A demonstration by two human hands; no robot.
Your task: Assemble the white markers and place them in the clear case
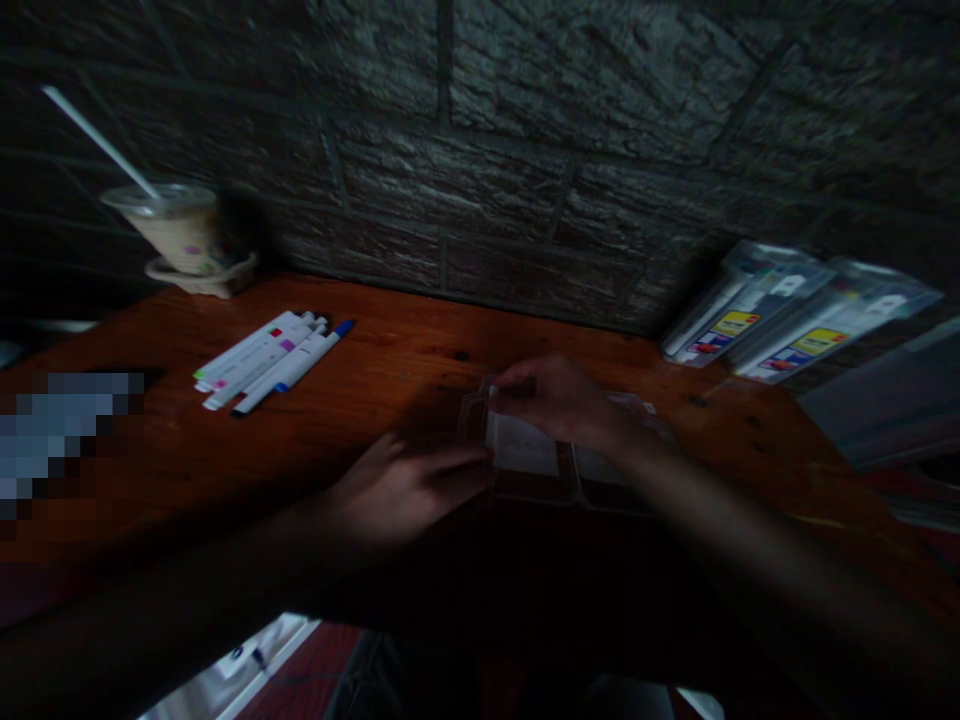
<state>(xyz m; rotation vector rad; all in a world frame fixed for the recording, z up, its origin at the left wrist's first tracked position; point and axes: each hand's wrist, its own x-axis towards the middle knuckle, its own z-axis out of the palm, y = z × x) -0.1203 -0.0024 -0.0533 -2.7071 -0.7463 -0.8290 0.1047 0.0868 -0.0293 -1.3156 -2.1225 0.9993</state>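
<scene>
A clear plastic case (536, 487) with white paper (525, 447) in it lies on the wooden table in front of me. At its far left corner, my right hand (559, 405) is closed in a pinch on the plastic edge, the forearm crossing over the case's right part. My left hand (416, 488) has its fingers drawn together, their tips at the near left edge of the same case. Dim light and the fingers hide exactly what each fingertip grips.
Several white markers (270, 360) lie in a bunch on the wooden table (397, 340). A drink cup with a straw (180, 230) stands at the far left. Two clear boxes with yellow labels (795, 320) lean by the brick wall (495, 150). A blurred-out patch (60, 425) covers something left.
</scene>
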